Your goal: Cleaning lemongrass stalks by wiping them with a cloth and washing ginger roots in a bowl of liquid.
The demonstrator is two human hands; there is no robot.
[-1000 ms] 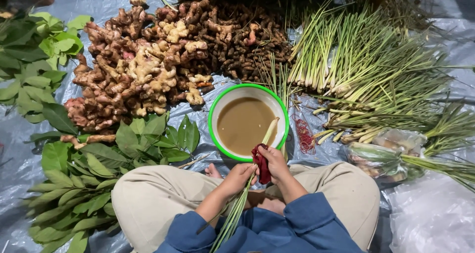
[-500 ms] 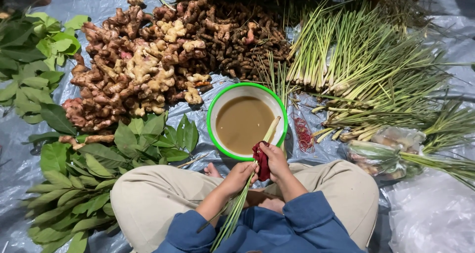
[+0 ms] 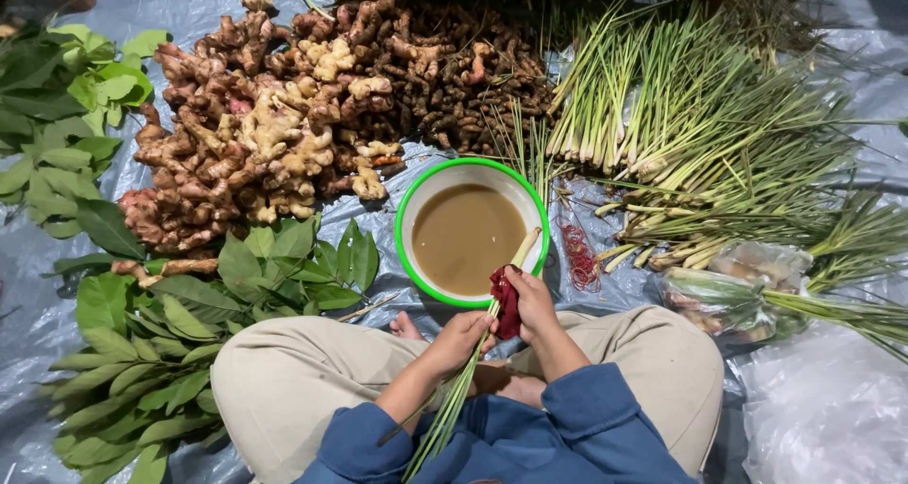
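Head view
Left hand (image 3: 461, 334): curled around a lemongrass stalk (image 3: 470, 366), gripping it just below the bowl, above the person's lap.
Right hand (image 3: 532, 299): closed on a dark red cloth (image 3: 506, 301) pressed against the same stalk, right at the bowl's near rim.
Stalk: runs slantwise from the lap up to the bowl; its pale end rests over the rim, above the brown water.
Bowl (image 3: 407, 210): white with a green rim, holding murky brown liquid, on the grey plastic sheet (image 3: 832, 418) just in front of the crossed legs.
Ginger (image 3: 255, 134): big heap of pale knobbly roots, behind and left of the bowl.
Dark roots (image 3: 454, 68): smaller brown rhizomes piled straight behind the bowl, touching the ginger heap.
Lemongrass pile (image 3: 690, 115): many loose stalks lying right of the bowl, pale ends pointing towards it.
Red bands (image 3: 579, 257): small tangle on the sheet just right of the bowl.
Bag (image 3: 747, 290): clear plastic, further right of the bowl, over some stalks.
Leaves (image 3: 170, 323): green sprigs spread left of the bowl, reaching the person's left knee.
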